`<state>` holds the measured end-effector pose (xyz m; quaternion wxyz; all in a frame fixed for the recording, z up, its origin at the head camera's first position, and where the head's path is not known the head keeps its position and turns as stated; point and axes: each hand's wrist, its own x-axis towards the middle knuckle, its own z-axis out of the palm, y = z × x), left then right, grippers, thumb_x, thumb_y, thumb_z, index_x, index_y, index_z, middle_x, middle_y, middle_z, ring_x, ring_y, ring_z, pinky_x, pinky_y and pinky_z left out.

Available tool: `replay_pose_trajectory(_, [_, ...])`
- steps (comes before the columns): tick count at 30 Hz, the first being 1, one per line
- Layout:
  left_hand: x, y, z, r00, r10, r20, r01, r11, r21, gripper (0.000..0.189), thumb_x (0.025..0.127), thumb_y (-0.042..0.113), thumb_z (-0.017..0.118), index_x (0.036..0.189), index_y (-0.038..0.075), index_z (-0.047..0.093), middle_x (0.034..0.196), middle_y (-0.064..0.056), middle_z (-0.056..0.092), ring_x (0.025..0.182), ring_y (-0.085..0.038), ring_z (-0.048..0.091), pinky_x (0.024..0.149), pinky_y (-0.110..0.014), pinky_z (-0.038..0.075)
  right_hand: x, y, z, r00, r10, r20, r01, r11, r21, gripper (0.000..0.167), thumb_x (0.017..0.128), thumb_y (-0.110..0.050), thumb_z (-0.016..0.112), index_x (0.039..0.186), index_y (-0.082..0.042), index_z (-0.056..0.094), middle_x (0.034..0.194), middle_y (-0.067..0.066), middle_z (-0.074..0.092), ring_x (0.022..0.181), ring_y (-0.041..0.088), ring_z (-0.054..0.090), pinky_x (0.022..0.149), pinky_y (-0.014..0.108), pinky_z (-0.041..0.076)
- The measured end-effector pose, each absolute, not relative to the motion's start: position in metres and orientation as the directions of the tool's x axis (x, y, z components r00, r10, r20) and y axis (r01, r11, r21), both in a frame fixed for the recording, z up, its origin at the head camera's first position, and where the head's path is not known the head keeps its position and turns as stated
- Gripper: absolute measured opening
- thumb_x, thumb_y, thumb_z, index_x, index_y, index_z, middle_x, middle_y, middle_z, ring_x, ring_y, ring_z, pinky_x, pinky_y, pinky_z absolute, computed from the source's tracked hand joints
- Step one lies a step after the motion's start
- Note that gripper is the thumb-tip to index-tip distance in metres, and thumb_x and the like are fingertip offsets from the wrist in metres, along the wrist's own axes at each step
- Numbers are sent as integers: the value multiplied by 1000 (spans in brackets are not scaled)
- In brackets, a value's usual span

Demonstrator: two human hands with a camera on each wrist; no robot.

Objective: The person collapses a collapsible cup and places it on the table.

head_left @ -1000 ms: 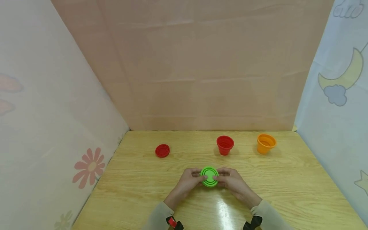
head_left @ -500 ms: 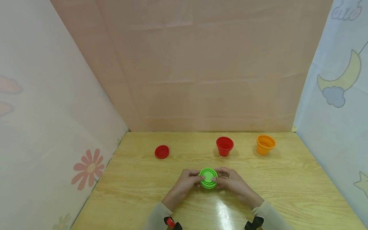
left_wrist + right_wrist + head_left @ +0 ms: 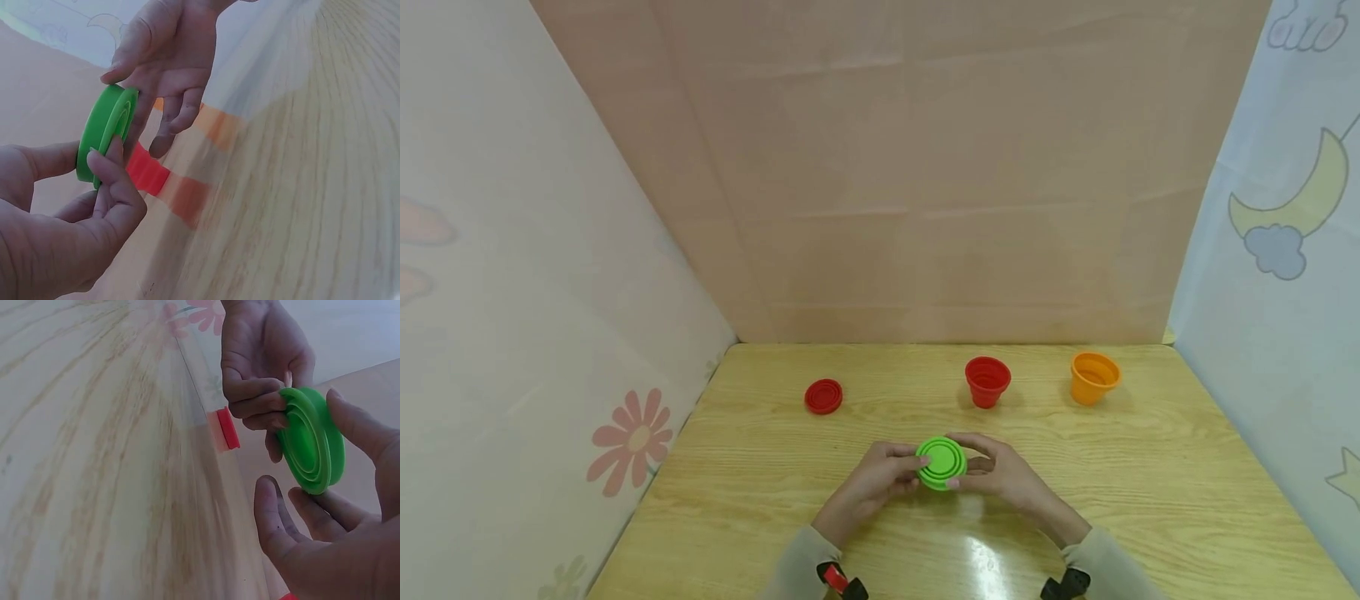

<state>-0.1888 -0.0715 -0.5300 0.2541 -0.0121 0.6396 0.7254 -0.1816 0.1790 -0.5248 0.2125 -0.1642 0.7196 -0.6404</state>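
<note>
A green collapsible cup (image 3: pixel 943 457), folded flat into a ringed disc, is held up between both hands over the table. My left hand (image 3: pixel 871 482) pinches its left side, thumb on the ringed face and fingers behind. On the other side my right hand (image 3: pixel 1013 477) spans the cup's rim, with the thumb at the lower edge and a finger at the top. The right wrist view shows the green cup (image 3: pixel 312 440) tilted on edge between that thumb and the fingertips. Other fingers of the right hand (image 3: pixel 178 56) hang away from it in the left wrist view.
Behind the hands, a red cup (image 3: pixel 987 382) stands expanded on the wooden table (image 3: pixel 737 500). An orange expanded cup (image 3: pixel 1094 377) is to its right. A flattened red cup (image 3: pixel 823 396) lies to the left. Printed side walls and a brown back panel (image 3: pixel 925 208) enclose the table.
The right thumb has slid from the green cup's face down to its lower rim, and the right fingers have spread toward the top. The cup has shifted slightly left.
</note>
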Motion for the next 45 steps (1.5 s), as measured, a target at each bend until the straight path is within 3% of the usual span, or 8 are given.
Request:
replay_pose_trajectory(6, [-187,-71,-534,-860,363,-359,-408,-66,910,29,97,13,73,120,-5,74,90,-1,71,73,-7,61,66,-16,55,-181,180,-527,-859,-501,-104,37,142,-989,70,91,-20,83,152,-5,51,141,21,65,115,23,71,94,27,58])
replay_pose_trajectory(13, [-185,-67,-535,-874,362,-323,-355,-23,935,30,99,18,71,115,-6,75,85,3,70,74,-7,63,66,-18,52,-180,179,-529,-895,-420,-150,77,187,-979,58,91,-27,83,142,-9,62,122,11,75,104,23,73,88,32,60])
replay_pose_trajectory(18, [-185,-65,-534,-883,377,-280,-298,11,955,36,103,26,68,122,-4,73,103,-1,74,87,-10,71,76,-22,57,-181,180,-528,-913,-366,-180,114,195,-974,54,93,-31,81,138,-6,65,110,8,79,99,24,74,87,35,59])
replay_pose_trajectory(23, [-185,-69,-532,-902,366,-231,-220,72,973,42,103,35,68,130,3,71,125,-8,72,103,-19,74,91,-32,63,-181,181,-528,-913,-341,-223,172,174,-970,54,96,-36,77,138,-4,65,113,5,77,98,24,72,88,36,58])
replay_pose_trajectory(29, [-185,-78,-530,-899,397,-183,-158,95,983,47,101,36,72,138,7,67,138,-9,68,109,-27,75,83,-30,60,-185,182,-529,-900,-348,-262,232,126,-964,55,100,-39,72,137,1,64,118,7,75,98,21,71,87,32,61])
replay_pose_trajectory(33, [-185,-80,-531,-889,429,-159,-153,50,987,49,97,23,77,141,6,65,140,-10,68,106,-21,75,77,-28,60,-186,185,-529,-881,-395,-261,238,105,-965,52,104,-41,65,132,3,66,122,10,73,107,22,69,89,32,62])
replay_pose_trajectory(38, [-186,-81,-533,-893,429,-132,-138,18,990,45,94,15,80,137,10,69,135,-8,71,102,-13,74,74,-28,59,-187,186,-528,-857,-448,-255,241,89,-966,52,107,-43,59,131,3,67,119,8,71,106,22,68,90,34,61])
replay_pose_trajectory(45, [-188,-81,-539,-904,416,-96,-91,32,995,37,95,14,79,132,14,73,135,-7,71,106,-19,75,76,-29,59,-185,186,-527,-833,-490,-258,259,67,-964,46,109,-42,55,124,-2,72,116,6,74,105,21,68,92,35,59])
